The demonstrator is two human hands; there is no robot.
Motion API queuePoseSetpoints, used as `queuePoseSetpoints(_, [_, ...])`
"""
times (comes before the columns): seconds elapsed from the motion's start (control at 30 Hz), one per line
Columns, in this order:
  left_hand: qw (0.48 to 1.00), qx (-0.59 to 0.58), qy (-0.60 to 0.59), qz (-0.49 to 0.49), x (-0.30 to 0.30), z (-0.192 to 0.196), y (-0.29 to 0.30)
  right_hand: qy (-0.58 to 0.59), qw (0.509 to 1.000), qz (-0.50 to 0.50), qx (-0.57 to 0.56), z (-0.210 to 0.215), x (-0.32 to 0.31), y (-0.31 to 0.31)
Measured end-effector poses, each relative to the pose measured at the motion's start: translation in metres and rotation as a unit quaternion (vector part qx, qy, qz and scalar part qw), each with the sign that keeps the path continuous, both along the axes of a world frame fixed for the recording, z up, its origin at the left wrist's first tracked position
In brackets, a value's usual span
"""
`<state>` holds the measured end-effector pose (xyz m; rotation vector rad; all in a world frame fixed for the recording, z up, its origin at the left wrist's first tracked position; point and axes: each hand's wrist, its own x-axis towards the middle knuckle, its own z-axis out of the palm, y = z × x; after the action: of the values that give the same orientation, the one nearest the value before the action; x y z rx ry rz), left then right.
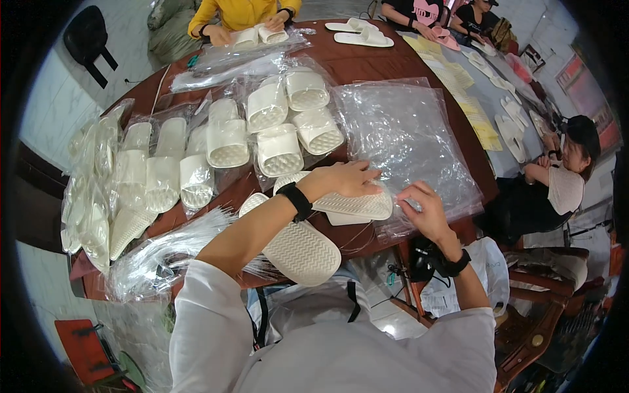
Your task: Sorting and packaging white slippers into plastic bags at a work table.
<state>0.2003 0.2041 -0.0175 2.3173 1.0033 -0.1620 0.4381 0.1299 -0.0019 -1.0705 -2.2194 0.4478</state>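
My left hand (350,179) lies with its fingers stretched out over a cream slide sandal (357,204), which rests near the table's front edge. Just right of that sandal's end, my right hand (422,206) has thumb and forefinger brought together; whatever is between them is too small to make out. A second cream sandal (303,255), patterned sole up, sits under my left forearm and overhangs the edge. Thin clear strands (359,241) trail beneath my hands. Beyond my right hand, flat clear plastic bags (400,141) are stacked.
Bagged white slides (265,108) crowd the left and middle of the brown-covered table (468,108). A bundle of clear strands (177,245) lies at front left. Across the table, a person in yellow (246,13) handles slides. More people sit along a grey table (491,111) at right.
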Motion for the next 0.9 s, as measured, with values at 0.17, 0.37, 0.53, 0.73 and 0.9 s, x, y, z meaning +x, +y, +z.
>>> queuePoseSetpoints(0.17, [1.000, 0.009, 0.022, -0.010, 0.002, 0.000, -0.002, 0.035, 0.995, -0.038, -0.089, 0.001, -0.007, -0.007])
queuePoseSetpoints(0.37, [1.000, 0.001, -0.003, -0.007, 0.000, -0.007, -0.002, 0.019, 0.987, -0.073, 0.142, 0.000, -0.008, -0.011])
queuePoseSetpoints(0.53, [1.000, 0.003, 0.017, 0.004, -0.001, -0.002, -0.004, -0.096, 0.988, 0.008, 0.118, 0.012, -0.001, -0.020])
queuePoseSetpoints(0.73, [0.999, -0.045, -0.021, 0.004, -0.016, 0.030, -0.009, 0.060, 0.994, -0.067, -0.062, 0.034, -0.001, -0.039])
queuePoseSetpoints(0.9, [0.998, 0.064, -0.012, -0.018, -0.055, 0.084, -0.042, 0.107, 0.990, -0.083, 0.045, 0.040, -0.033, -0.033])
